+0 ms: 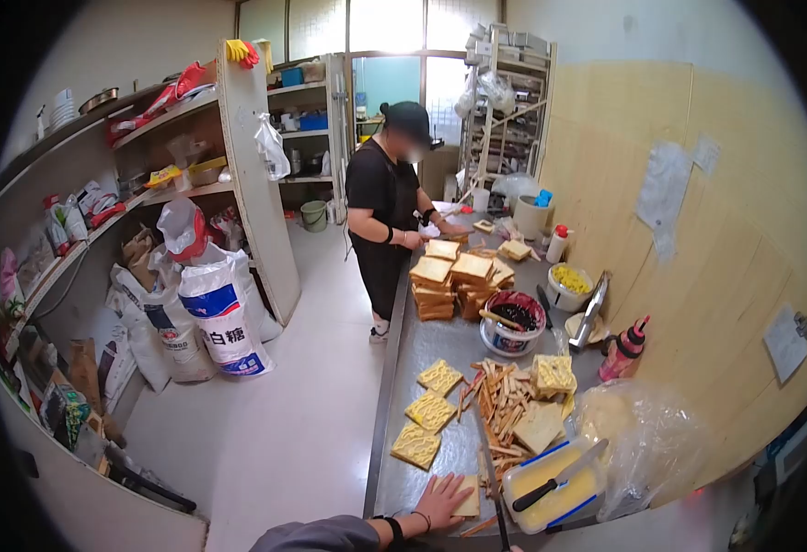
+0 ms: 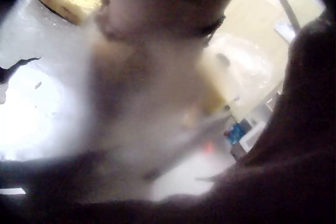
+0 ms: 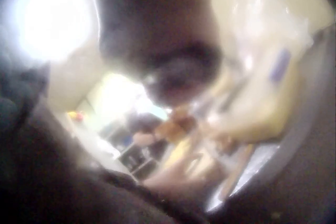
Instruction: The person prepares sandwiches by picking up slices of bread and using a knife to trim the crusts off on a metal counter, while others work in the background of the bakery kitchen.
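My left hand (image 1: 442, 504) lies flat with spread fingers on a crustless bread piece (image 1: 469, 497) at the table's near edge. Just right of it stretches a long knife (image 1: 492, 474), its handle end running out of the head view at the bottom. My right hand (image 3: 181, 79) is a dark blur in its wrist view; it grips the knife, though its fingers are mostly hidden. Beyond the left hand lie three bread slices (image 1: 430, 411) topped with yellow spread. A heap of cut crust strips (image 1: 502, 405) lies beside the blade.
On the right, a tub of yellow spread (image 1: 551, 521) bears a black-handled spreading knife (image 1: 560, 476). Farther back stand stacked bread slices (image 1: 432, 270), a bucket of dark jam (image 1: 512, 345) and a pink bottle (image 1: 624, 350). Across the table a person (image 1: 387, 198) works with bread.
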